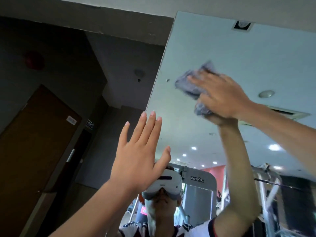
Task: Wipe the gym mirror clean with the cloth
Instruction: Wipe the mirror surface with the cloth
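The gym mirror (222, 48) fills the right half of the view, its left edge running down from the top centre. A crumpled grey cloth (191, 84) lies against the glass high up. My right hand (220, 94) presses it to the mirror with the fingers spread flat over it; the hand is blurred by motion. My left hand (138, 151) is raised with straight fingers near the mirror's left edge, holding nothing. Whether it touches the glass I cannot tell. The mirror shows my raised arm and my headset below.
A dark grey wall (102, 65) adjoins the mirror's left edge, with a brown door (34, 142) further left. The white ceiling (136, 6) meets the mirror's top edge. Gym machines appear only as reflections at the lower right.
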Demonstrator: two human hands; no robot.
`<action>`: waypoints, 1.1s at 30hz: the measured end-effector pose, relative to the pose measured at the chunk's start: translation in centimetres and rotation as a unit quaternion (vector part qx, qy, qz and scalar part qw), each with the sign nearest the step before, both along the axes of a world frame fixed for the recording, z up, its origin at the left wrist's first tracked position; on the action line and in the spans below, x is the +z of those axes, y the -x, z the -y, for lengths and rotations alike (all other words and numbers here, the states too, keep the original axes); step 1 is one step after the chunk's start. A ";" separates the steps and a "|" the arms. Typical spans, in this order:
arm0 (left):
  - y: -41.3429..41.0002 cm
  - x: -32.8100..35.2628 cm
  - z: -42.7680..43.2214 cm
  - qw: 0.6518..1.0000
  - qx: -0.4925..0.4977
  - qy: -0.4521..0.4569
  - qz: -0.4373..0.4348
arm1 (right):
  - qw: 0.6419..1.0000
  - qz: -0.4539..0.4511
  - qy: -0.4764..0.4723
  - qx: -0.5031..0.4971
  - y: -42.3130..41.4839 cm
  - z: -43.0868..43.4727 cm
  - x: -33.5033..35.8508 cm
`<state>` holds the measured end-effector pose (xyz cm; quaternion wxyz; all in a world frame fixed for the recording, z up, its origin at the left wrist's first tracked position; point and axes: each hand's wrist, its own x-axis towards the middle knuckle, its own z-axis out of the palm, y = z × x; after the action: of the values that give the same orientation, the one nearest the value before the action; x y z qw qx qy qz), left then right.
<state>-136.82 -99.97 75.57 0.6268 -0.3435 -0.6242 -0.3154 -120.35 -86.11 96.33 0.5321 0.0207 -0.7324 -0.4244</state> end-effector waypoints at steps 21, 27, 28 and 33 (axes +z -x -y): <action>-2.0 0.1 0.5 0.994 0.108 0.020 0.002 | 0.996 -0.066 0.067 0.010 2.2 0.7 -4.5; -3.7 0.7 -0.9 0.998 0.039 -0.002 0.043 | 1.000 0.008 0.005 0.011 -6.5 -7.9 -2.0; -4.4 0.9 -1.3 0.998 0.025 -0.007 0.054 | 0.997 -0.056 0.056 0.017 -7.3 -8.8 -0.2; -7.7 2.1 -3.1 0.998 0.016 0.021 0.054 | 0.959 -0.205 0.196 0.032 -4.0 -6.2 1.4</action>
<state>-129.09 -96.84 77.64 0.5902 -0.3289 -0.6689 -0.3098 -116.37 -79.88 97.72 0.6774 -0.1477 -0.6756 -0.2505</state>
